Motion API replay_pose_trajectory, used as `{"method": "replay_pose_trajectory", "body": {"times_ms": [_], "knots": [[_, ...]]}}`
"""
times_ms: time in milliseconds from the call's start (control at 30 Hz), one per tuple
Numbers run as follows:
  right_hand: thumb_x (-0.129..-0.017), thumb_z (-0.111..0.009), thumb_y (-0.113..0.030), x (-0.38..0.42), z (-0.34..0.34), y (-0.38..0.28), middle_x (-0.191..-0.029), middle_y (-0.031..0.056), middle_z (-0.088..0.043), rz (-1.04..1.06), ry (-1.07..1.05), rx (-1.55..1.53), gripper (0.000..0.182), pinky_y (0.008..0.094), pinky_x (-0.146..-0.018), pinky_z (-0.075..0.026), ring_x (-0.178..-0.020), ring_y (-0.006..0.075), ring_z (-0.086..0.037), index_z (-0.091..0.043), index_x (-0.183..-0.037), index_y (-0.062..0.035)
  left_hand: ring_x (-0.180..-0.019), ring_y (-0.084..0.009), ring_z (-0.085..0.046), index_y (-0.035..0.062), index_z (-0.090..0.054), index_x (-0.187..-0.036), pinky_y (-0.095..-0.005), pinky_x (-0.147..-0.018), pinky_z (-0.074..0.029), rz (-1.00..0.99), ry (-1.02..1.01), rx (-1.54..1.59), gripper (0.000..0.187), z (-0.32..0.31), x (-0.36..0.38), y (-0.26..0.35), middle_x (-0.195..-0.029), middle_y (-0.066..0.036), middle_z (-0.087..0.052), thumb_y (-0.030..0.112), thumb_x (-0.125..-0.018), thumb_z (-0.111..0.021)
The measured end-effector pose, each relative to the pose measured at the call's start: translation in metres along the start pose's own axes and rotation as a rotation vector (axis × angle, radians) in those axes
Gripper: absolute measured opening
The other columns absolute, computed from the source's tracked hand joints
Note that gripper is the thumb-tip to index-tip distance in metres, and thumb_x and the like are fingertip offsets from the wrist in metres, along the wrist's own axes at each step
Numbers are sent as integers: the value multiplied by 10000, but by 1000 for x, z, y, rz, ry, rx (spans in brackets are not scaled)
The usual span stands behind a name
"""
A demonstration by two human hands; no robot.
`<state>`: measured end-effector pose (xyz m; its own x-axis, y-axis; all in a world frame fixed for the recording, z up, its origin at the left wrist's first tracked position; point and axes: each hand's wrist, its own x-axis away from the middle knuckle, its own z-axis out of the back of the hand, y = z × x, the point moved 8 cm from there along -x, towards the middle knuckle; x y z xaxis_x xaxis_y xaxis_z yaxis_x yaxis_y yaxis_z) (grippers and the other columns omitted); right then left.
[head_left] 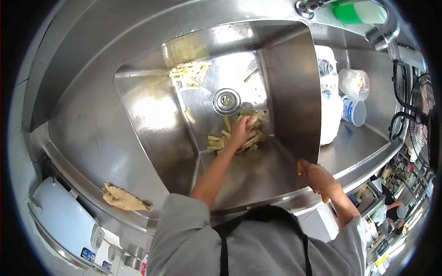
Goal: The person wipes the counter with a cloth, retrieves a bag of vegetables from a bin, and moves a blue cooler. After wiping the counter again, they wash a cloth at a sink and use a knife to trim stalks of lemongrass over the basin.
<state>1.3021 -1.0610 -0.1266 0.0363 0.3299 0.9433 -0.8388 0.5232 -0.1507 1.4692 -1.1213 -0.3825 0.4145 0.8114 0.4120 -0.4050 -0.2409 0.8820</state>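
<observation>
My left hand [241, 132] reaches down into the steel sink basin [221, 177], its fingers closed on pale green-and-white stalks [252, 138] heaped near the drain [226, 101]. More cut stalks [190, 74] lie at the basin's back left, and one short green piece [251, 75] is at the back right. Over the sink's front edge, right of the basin, my right hand [318, 177] is closed round an orange handle [325, 198] that shows at both sides of the fist. Whatever the handle belongs to is not clearly visible.
A second basin on the right holds a white bag [328, 106], a plastic-wrapped container [354, 84] and a white-and-blue tub [354, 112]. A faucet [383, 37] and green bottle [360, 13] stand behind. A tan cloth [122, 198] lies front left. People are visible far right.
</observation>
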Motion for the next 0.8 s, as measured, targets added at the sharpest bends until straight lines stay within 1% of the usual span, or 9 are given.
{"method": "replay_pose_trajectory", "body": {"times_ms": [67, 133, 200, 233, 333, 400, 433, 500, 800], "knots": [[-914, -350, -199, -4, 0, -6, -509, 152, -536, 48, 46, 29, 190, 375, -372, -446, -353, 257, -521, -470, -929, -53, -923, -315, -560, 44, -515, -1054, -404, -776, -417, -48, -53, -166, 300, 22, 23, 12, -975, -164, -580, 92, -769, -596], [-908, -383, -241, -4, -1, -14, -627, 212, -583, 93, 93, 110, 227, 487, -550, -457, -593, 402, -573, -486, -1007, -64, -929, -294, -574, 20, -551, -1033, -367, -764, -443, 78, -178, -197, 259, 28, 57, 2, -1039, -169, -578, 104, -792, -592], [-903, -404, -244, -4, -4, -30, -657, 205, -594, 149, 101, 118, 233, 467, -528, -478, -570, 391, -582, -499, -988, -49, -955, -300, -562, 29, -513, -1072, -369, -785, -435, 231, -557, -174, 297, 3, 106, -17, -1051, -171, -571, 111, -797, -591], [-901, -406, -243, -4, -10, -38, -665, 196, -597, 53, -60, 31, 236, 452, -529, -488, -552, 371, -588, -506, -974, -42, -961, -312, -553, 47, -462, -1105, -371, -801, -429, 325, -602, -230, 348, 5, 120, -7, -1027, -168, -569, 113, -789, -596], [-899, -395, -232, -18, -34, -32, -670, 158, -604, 10, -273, 23, 242, 396, -517, -510, -484, 307, -589, -528, -951, -37, -956, -310, -546, 62, -427, -1107, -379, -799, -427, 287, -573, -99, 384, 2, 133, -7, -1008, -160, -562, 99, -766, -601], [-913, -345, -246, -22, -46, -46, -620, 128, -589, 308, -360, 219, 267, 369, -499, -502, -445, 268, -575, -524, -948, -51, -953, -303, -545, 62, -433, -1088, -377, -796, -425, 267, -558, -111, 377, 0, 133, -12, -1002, -152, -558, 90, -752, -603], [-913, -345, -246, -23, -43, -49, -620, 128, -589, 310, -359, 226, 267, 369, -499, -502, -445, 268, -575, -524, -948, -51, -949, -297, -544, 63, -439, -1070, -374, -793, -423, 243, -542, -128, 371, 1, 129, -12, -995, -144, -555, 81, -739, -605], [-916, -327, -258, -21, -42, -38, -579, 102, -561, 57, -451, 145, 282, 342, -481, -487, -436, 237, -567, -519, -927, -51, -946, -291, -543, 63, -441, -1059, -368, -793, -423, 260, -546, -122, 367, 0, 129, -14, -999, -139, -551, 75, -729, -604], [-911, -299, -213, -27, -54, -40, -562, 107, -547, 91, -413, 119, 291, 359, -434, -459, -432, 221, -559, -524, -918, -29, -910, -268, -537, 50, -438, -1021, -341, -787, -421, 258, -558, -94, 334, -4, 131, -17, -969, -128, -543, 49, -719, -580]]}}
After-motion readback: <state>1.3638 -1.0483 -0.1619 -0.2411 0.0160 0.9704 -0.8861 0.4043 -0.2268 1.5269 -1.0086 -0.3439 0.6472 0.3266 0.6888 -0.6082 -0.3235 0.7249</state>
